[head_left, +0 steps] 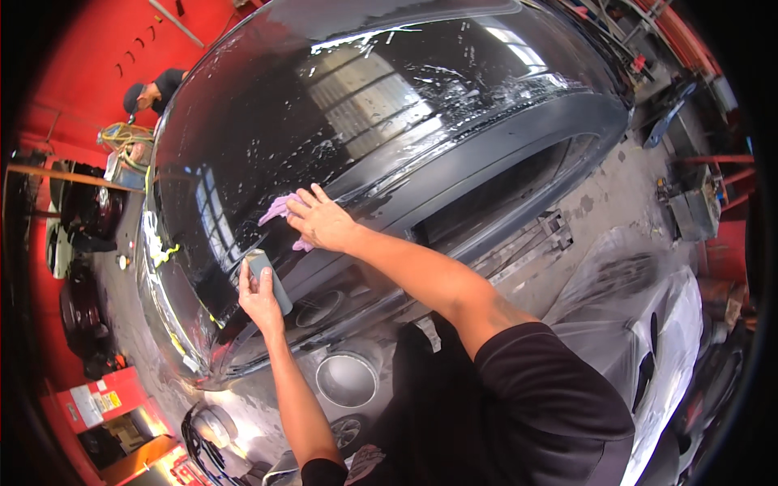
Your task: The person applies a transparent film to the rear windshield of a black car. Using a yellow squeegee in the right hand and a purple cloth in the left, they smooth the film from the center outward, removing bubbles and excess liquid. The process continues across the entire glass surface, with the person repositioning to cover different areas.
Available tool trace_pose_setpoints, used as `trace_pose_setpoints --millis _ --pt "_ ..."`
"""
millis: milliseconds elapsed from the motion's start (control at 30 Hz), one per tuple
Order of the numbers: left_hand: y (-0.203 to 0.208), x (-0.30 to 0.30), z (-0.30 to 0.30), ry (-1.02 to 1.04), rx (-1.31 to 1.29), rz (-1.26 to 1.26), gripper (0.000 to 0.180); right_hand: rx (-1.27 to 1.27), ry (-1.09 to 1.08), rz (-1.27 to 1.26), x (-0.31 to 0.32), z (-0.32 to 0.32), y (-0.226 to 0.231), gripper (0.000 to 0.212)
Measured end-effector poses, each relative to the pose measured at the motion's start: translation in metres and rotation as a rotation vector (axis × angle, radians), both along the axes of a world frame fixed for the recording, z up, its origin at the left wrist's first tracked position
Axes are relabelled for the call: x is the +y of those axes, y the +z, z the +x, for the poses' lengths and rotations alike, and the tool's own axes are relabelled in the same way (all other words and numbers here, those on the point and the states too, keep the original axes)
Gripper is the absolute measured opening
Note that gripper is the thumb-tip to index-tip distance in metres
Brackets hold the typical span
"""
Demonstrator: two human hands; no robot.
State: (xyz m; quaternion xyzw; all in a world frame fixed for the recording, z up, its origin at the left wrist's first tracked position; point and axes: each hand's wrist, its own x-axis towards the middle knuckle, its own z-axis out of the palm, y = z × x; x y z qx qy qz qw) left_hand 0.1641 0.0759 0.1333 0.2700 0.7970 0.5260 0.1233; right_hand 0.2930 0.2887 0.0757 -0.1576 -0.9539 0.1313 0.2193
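The wet, glossy black car roof [267, 105] spreads out in front of me, streaked with water and whitish suds. My left hand [260, 304] grips a grey sanding block [271, 283] at the roof's near left edge, thumb on one side and fingers on the other. Farther right, my right hand [322, 223] presses a crumpled purple cloth [279, 210] against the roof near the side rail. Part of the cloth is hidden under the palm, and some pokes out below the fingers.
A bucket [347, 378] stands on the floor below the car's side. Clear plastic sheeting [640, 324] drapes at the right. Beneath the roof edge is an open window gap [502, 194]. Beyond the car's far left, another person [154, 93] bends near coiled hoses [127, 139].
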Motion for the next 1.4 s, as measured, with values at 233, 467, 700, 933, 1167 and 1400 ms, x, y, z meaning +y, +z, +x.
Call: trace_pose_setpoints --millis 233,467,700,933,1167,1400 --pt "0.008 0.083 0.063 -0.457 0.484 -0.133 0.059 0.182 -0.445 0.099 0.146 0.191 -0.004 0.048" --pt "0.001 0.204 0.117 -0.792 0.833 -0.15 0.051 0.335 -1.086 0.103 0.247 0.33 -0.028 0.032" --pt "-0.025 0.26 0.132 -0.918 0.968 0.018 0.055 0.316 -1.129 0.052 0.234 0.326 -0.033 0.062" --pt "-0.029 0.307 0.158 -0.949 1.037 0.041 0.057 0.277 -1.111 -0.013 0.231 0.314 -0.017 0.081" --pt "-0.019 0.266 0.106 -1.164 0.949 -0.021 0.058 0.316 -1.177 -0.046 0.225 0.32 -0.018 0.074" --pt "-0.018 0.291 0.129 -1.195 1.026 0.131 0.052 0.479 -1.193 -0.049 0.221 0.313 -0.023 0.065"
